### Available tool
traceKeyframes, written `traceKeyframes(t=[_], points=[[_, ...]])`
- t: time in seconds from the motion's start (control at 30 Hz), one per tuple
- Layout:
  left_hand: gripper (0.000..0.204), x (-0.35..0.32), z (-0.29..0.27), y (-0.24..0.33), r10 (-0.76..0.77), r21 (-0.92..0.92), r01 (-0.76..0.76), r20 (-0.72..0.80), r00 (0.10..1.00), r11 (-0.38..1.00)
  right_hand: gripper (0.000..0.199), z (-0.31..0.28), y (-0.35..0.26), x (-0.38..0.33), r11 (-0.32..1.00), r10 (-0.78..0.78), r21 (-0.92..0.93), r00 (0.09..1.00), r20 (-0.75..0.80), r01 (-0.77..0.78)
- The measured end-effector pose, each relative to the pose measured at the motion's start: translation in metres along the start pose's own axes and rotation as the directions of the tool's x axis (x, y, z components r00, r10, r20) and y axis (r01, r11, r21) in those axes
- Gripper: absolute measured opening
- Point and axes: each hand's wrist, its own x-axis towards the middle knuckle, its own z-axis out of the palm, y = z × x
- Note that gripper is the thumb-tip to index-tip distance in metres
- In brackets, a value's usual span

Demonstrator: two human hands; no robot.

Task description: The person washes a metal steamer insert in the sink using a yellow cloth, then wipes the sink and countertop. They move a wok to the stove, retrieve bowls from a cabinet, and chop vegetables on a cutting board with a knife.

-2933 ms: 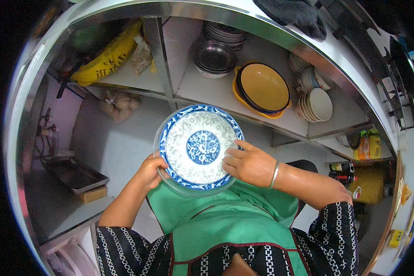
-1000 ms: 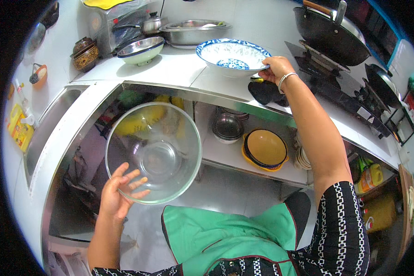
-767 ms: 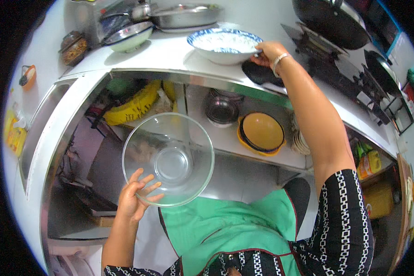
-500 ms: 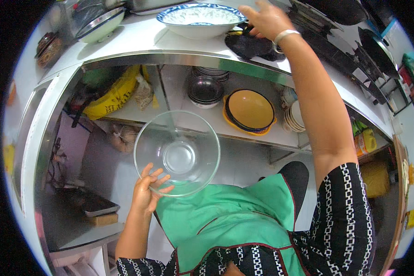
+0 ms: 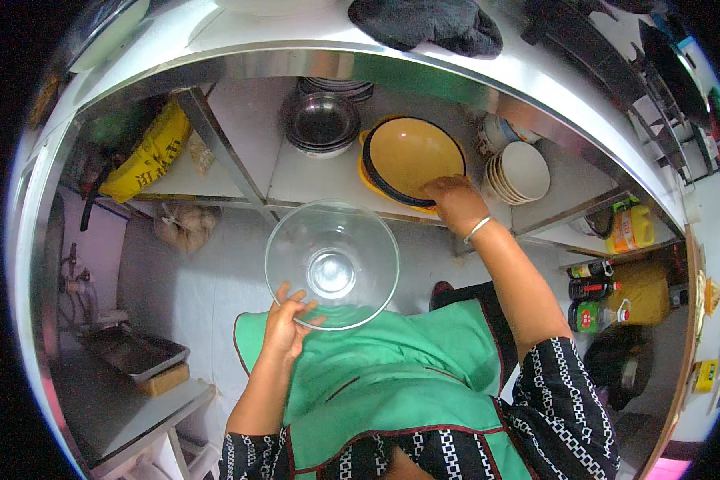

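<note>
My left hand [image 5: 290, 322] grips a clear glass bowl [image 5: 332, 272] by its near rim, fingers curled over the edge. The glass bowl is held over my green apron, tilted slightly, with nothing seen inside. My right hand [image 5: 456, 202], with a white bracelet at the wrist, pinches the near right rim of a yellow bowl [image 5: 412, 156] with a dark edge. That bowl sits on the shelf under the counter, stacked on another yellow-rimmed dish [image 5: 368, 172] with side handles.
Dark bowls [image 5: 322, 124] are stacked left of the yellow bowl, and white bowls [image 5: 524, 172] lie tipped in a stack to its right. A dark cloth [image 5: 424, 24] rests on the counter above. Bottles [image 5: 590, 288] stand at the right; a metal tray [image 5: 140, 352] is lower left.
My right hand has come down from beside the patterned bowl on the counter to the yellow bowl's rim on the shelf. My left hand still holds the glass bowl. The view has tilted downward.
</note>
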Motion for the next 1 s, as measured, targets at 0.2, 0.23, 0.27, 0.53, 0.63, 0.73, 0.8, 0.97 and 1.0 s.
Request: traceKeyframes(t=[0.2,0.23,0.27,0.53,0.63,0.73,0.8,0.97,1.0], points=[[0.073,-0.004,0.011,0.0,-0.027,0.025,0.028,-0.031,0.999,0.999,0.022,0.006,0.006,0.009,1.0,0.018,-0.01,0.988,0.156,-0.016],[0.073,-0.004,0.012,0.001,-0.024,0.025,0.025,-0.034,0.999,0.999,0.024,0.009,0.009,0.009,1.0,0.016,-0.023,0.991,0.135,-0.013],[0.073,-0.004,0.014,0.001,-0.024,0.024,0.025,-0.037,0.999,0.999,0.025,0.009,0.011,0.009,0.999,0.014,-0.036,0.993,0.118,-0.01],[0.076,-0.005,0.02,0.002,-0.014,0.037,0.016,-0.051,0.999,0.999,0.042,-0.003,0.04,0.031,0.923,0.296,0.302,0.94,-0.168,-0.236],[0.077,-0.004,0.024,0.004,-0.027,0.049,0.028,-0.03,0.999,0.998,0.041,0.007,0.079,0.039,0.876,0.473,0.203,0.862,-0.184,-0.437],[0.075,-0.005,0.027,0.003,-0.015,0.066,0.019,-0.065,0.998,0.998,0.039,0.012,0.087,0.063,0.843,0.537,-0.03,0.844,0.009,-0.537],[0.075,-0.009,0.027,0.002,-0.008,0.076,0.013,-0.072,0.997,0.997,0.039,0.016,0.084,0.075,0.813,0.582,-0.112,0.801,0.139,-0.571],[0.075,-0.006,0.032,0.003,0.009,0.071,-0.006,-0.053,0.999,0.997,0.043,0.034,0.095,0.084,0.751,0.658,-0.093,0.727,0.197,-0.654],[0.075,-0.005,0.033,0.004,0.011,0.065,-0.009,-0.042,0.999,0.998,0.043,0.04,0.104,0.083,0.764,0.644,-0.09,0.75,0.148,-0.639]])
